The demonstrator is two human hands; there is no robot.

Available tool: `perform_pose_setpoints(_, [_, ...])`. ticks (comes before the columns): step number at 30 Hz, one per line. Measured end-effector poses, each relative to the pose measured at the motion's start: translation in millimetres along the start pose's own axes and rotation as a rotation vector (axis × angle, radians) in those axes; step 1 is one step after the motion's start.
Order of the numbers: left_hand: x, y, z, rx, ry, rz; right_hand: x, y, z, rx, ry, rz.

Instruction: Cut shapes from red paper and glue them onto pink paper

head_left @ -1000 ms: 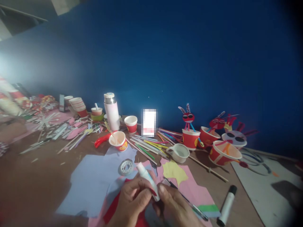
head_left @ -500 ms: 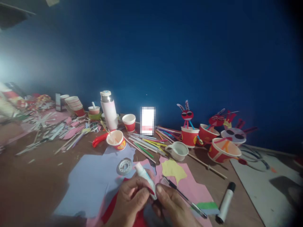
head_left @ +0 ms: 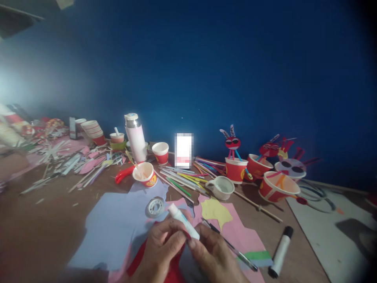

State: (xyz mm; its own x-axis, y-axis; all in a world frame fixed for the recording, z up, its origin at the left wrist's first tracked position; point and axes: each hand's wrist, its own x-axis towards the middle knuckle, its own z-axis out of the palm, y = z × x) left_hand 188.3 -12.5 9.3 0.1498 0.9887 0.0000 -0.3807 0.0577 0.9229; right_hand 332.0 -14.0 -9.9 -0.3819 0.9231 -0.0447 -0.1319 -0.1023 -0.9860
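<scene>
Plainly, at the lower centre of the frame, the left hand (head_left: 165, 245) pinches a small red piece (head_left: 187, 234) beside a white tube (head_left: 183, 221) that slants to the upper left. The right hand (head_left: 213, 251) curls its fingers near the tube's lower end, though overlap makes it hard to tell what they grip. Left of the tube, a tape roll (head_left: 155, 207) lies on blue paper (head_left: 108, 224).

One head-worn view (forward, tilted down); table (head_left: 53, 228) near; blue wall (head_left: 188, 70) beyond.

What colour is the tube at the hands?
The tube is white with some blue print, best seen in the head view.
</scene>
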Motion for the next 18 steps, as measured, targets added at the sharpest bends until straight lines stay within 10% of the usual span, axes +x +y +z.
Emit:
perform_pose_setpoints(3, [0.8, 1.6, -1.0, 0.033, -0.031, 0.003, -1.2, -2.1, -0.9, -0.034, 0.068, -0.046])
perform_pose_setpoints(9, [-1.6, -4.3, -1.2, -0.127, -0.108, -0.097, 0.3, 1.0, -0.3, 0.134, -0.196, 0.112])
perform_pose_setpoints(14, [0.2, -1.4, -5.4, 0.017, -0.097, -0.019, -3.5, -4.0, -2.2, -0.35, 0.101, -0.061])
perform_pose_setpoints(18, [0.8, 0.9, -3.3, -0.001, -0.067, -0.049, -5.1, -8.3, -0.9, -0.167, -0.007, -0.019])
